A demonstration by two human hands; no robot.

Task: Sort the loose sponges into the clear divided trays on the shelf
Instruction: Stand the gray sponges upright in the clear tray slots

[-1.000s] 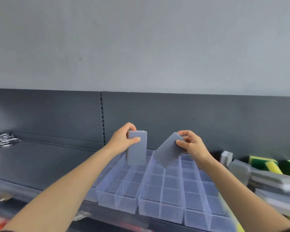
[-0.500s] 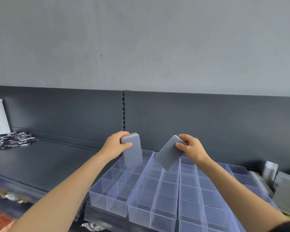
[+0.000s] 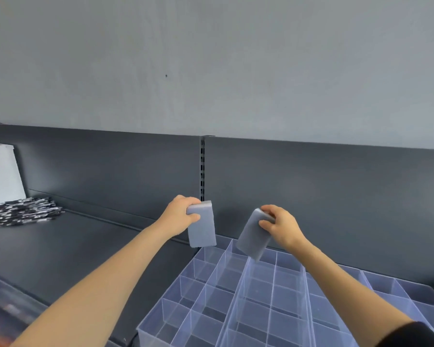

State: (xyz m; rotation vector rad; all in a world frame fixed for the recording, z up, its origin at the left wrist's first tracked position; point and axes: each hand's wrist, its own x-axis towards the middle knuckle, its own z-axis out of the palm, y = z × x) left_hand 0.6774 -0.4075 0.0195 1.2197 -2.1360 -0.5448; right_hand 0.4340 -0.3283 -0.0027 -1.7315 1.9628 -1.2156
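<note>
My left hand (image 3: pixel 179 214) grips the top of a grey sponge (image 3: pixel 202 230), which hangs upright just above the far left corner of the clear divided trays (image 3: pixel 212 276). My right hand (image 3: pixel 281 227) holds a second grey sponge (image 3: pixel 252 240), tilted with its lower end over the far row of compartments. The trays sit side by side on the dark shelf (image 3: pixel 60 246), and the compartments I can see hold nothing.
A pile of black-and-white small items (image 3: pixel 23 213) lies at the far left of the shelf, beside a white panel (image 3: pixel 0 176). A slotted upright (image 3: pixel 202 169) splits the dark back panel. The shelf's front edge (image 3: pixel 15 291) runs at lower left.
My view has swung left, so the loose sponges at the right have left the frame. Both hands with their sponges have stayed over the far end of the trays.
</note>
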